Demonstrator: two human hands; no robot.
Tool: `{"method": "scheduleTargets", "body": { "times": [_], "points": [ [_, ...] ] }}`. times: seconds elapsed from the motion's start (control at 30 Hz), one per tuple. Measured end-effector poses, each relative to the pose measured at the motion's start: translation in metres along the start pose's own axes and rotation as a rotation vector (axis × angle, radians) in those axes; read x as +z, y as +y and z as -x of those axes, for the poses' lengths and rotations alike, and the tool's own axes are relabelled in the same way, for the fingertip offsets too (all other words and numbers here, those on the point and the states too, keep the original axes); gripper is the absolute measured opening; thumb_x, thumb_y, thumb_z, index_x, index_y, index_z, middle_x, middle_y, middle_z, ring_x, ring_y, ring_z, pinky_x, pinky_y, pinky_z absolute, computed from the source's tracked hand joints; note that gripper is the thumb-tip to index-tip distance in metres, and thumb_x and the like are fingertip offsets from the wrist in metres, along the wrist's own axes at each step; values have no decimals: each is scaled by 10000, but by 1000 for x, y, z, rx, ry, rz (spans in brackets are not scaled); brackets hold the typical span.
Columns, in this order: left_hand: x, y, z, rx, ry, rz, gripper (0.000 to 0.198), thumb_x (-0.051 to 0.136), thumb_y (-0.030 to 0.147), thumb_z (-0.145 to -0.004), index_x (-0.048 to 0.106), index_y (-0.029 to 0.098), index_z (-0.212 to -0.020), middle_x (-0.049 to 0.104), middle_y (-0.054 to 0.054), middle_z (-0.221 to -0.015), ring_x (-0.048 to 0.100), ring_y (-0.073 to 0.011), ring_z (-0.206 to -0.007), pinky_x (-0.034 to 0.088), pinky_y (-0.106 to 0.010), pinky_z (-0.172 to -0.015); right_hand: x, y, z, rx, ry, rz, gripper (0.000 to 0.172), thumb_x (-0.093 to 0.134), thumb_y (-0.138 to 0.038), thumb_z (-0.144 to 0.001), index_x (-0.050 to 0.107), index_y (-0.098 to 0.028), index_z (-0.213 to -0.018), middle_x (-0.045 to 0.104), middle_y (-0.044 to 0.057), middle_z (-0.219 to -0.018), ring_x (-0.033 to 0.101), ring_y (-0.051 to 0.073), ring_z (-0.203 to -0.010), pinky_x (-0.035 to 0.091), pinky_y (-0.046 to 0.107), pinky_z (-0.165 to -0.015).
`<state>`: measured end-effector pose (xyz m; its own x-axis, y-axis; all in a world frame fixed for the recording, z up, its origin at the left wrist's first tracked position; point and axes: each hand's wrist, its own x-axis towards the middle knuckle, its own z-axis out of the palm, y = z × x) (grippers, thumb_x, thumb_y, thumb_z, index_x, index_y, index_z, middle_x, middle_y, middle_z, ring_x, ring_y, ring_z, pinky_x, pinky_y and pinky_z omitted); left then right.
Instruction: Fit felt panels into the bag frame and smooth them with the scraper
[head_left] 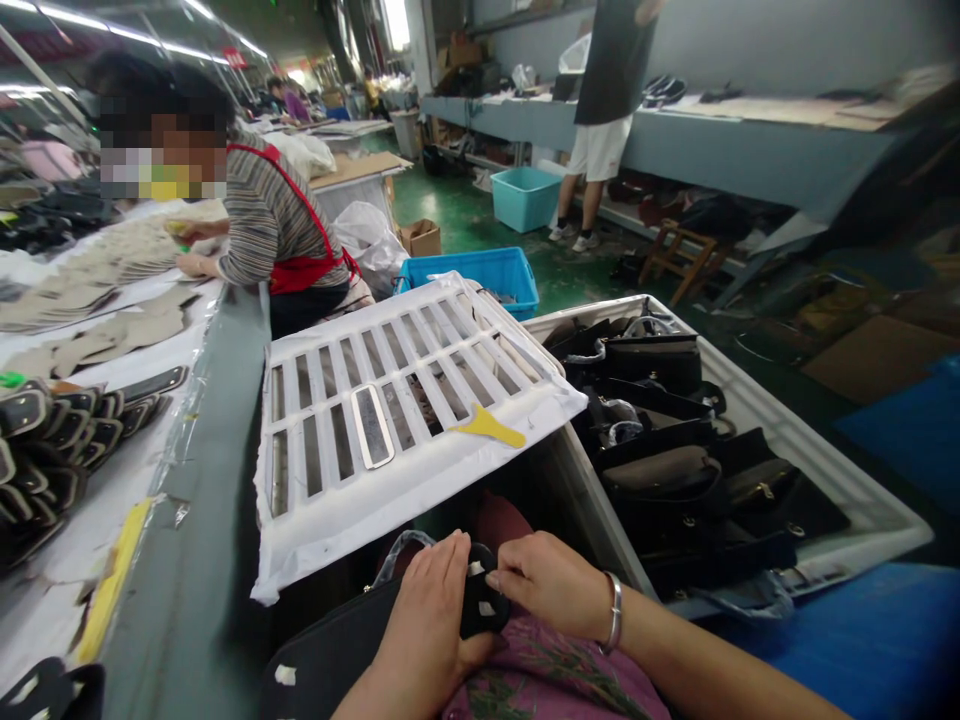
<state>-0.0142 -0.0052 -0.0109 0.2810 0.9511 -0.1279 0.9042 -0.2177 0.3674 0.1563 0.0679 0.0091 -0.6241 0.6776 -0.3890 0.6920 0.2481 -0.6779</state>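
My left hand (427, 625) lies over a black leather bag piece (337, 650) on my lap, its fingers curled around a small black part (480, 600) with white tabs. My right hand (551, 585), with a silver bracelet on the wrist, pinches the same small part from the right. The two hands touch at the fingertips. Just ahead of them a white slotted tray (390, 480) rests tilted, with a metal frame (373, 425) and a yellow scraper (487, 428) lying on it.
A white bin (862, 490) at the right holds several black handbags (675, 440). The grey workbench (202, 520) at the left carries stacked black pieces (52, 440). A person in a red apron (277, 225) works there. Blue crates (480, 275) stand behind, and another person (607, 110) stands farther back.
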Motion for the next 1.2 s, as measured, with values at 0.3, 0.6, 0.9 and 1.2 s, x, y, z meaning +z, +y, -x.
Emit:
{"method": "scheduleTargets", "body": {
  "times": [0.3, 0.6, 0.9, 1.2],
  "points": [
    [16, -3, -5, 126, 361, -129, 640, 563, 248, -529, 502, -2, -1115, 624, -232, -1033, 619, -314, -940, 551, -486, -801, 4, 5, 0, 49, 17, -47, 247, 522, -311, -783, 565, -136, -614, 549, -11, -572, 416, 53, -526, 198, 207, -495],
    [19, -4, -11, 69, 362, -19, 610, 532, 219, -476, 521, 31, -1056, 632, -197, -952, 622, -307, -878, 555, -480, -771, 8, 9, -7, 79, 16, -32, 264, 502, -334, -790, 582, -151, -617, 591, -2, -613, 449, 64, -543, 208, 222, -503],
    [12, -2, -9, -30, 152, 118, 619, 635, 264, -540, 525, 32, -1104, 600, -200, -1046, 572, -327, -976, 480, -538, -880, 5, 6, -12, 105, -4, 95, 276, 541, -389, -751, 573, -158, -603, 577, 2, -591, 443, 78, -527, 193, 237, -495],
    [-48, -78, 88, -250, -86, 55, 1051, 792, 374, -501, 253, 161, -1378, 359, -182, -1418, 335, -333, -1309, 222, -635, -1069, 4, 9, -11, 33, 90, -28, 418, 608, -349, -734, 500, -144, -1083, 593, 48, -957, 555, 134, -808, 451, 253, -714]
  ]
}}
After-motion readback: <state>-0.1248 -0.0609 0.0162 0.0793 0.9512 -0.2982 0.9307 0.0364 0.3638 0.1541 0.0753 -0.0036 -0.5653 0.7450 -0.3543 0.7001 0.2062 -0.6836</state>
